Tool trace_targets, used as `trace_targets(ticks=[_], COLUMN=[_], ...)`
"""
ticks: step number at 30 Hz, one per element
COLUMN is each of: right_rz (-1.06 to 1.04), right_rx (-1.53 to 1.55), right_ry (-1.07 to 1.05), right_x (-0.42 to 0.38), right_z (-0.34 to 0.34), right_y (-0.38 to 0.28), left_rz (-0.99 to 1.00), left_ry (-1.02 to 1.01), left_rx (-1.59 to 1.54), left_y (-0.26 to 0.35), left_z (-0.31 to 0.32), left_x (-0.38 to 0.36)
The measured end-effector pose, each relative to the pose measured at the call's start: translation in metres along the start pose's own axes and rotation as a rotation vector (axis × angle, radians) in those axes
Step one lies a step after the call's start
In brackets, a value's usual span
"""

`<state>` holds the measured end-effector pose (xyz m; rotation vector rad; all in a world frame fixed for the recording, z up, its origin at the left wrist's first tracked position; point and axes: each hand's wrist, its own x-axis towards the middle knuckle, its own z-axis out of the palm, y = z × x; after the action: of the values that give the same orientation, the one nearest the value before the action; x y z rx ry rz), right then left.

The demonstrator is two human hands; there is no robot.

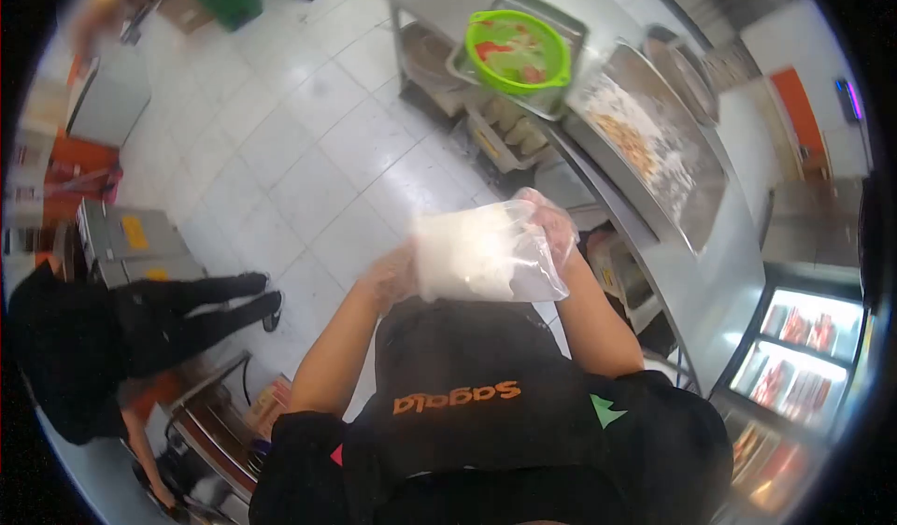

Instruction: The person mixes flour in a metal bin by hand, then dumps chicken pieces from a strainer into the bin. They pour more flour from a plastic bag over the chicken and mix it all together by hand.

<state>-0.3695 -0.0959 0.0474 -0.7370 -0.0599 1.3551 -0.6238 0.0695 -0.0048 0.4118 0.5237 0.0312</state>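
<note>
Between my hands, in front of my apron, is a clear plastic bag of white powder (467,249). My left hand (394,275), in a clear plastic glove, is closed around the bag's filled end. My right hand (553,231), gloved the same way, grips the loose, unfilled end of the plastic. The bag lies roughly sideways, with the powder gathered toward the left. Some fingers of my left hand are hidden behind the bag.
To the right runs a steel counter (696,287) with a metal tray (715,193) of white powder and brownish pieces. A green colander (559,50) sits on another tray at the far end. Left, a person in black (75,347) stands near a cart. A lit display fridge (794,347) is at right.
</note>
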Motion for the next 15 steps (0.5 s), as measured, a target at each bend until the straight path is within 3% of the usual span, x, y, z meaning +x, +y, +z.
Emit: trace_targets(ticks=[2, 3, 4, 7, 10, 14, 15], right_rz=[-0.094, -0.126, -0.207, -0.456, -0.524, -0.606, -0.671], right_rx=[-0.013, -0.210, -0.255, -0.472, 0.076, -0.190, -0.214], right_ry=[-0.251, -0.014, 0.050, 0.222, -0.094, 0.354, 0.470], right_x=[-0.014, -0.045, -0.062, -0.091, -0.127, -0.151, -0.153], right_z=[0.001, 0.043, 0.052, 0.059, 0.062, 0.054, 0.027], right_y=[-0.009, -0.032, -0.044, -0.068, -0.087, -0.115, -0.124], left_rz=[-0.025, -0.026, -0.015, 0.091, 0.189, 0.211, 0.205], left_ry=[-0.216, -0.266, -0.322, -0.207, -0.170, -0.356, -0.409], left_rx=[-0.169, -0.165, -0.157, 0.033, 0.027, -0.011, 0.015], left_y=[-0.012, -0.011, -0.007, -0.004, -0.002, -0.012, -0.018], left_z=[0.026, 0.044, 0.060, 0.114, 0.165, 0.225, 0.239], left_x=[-0.002, -0.004, 0.001, 0.015, 0.042, 0.095, 0.115])
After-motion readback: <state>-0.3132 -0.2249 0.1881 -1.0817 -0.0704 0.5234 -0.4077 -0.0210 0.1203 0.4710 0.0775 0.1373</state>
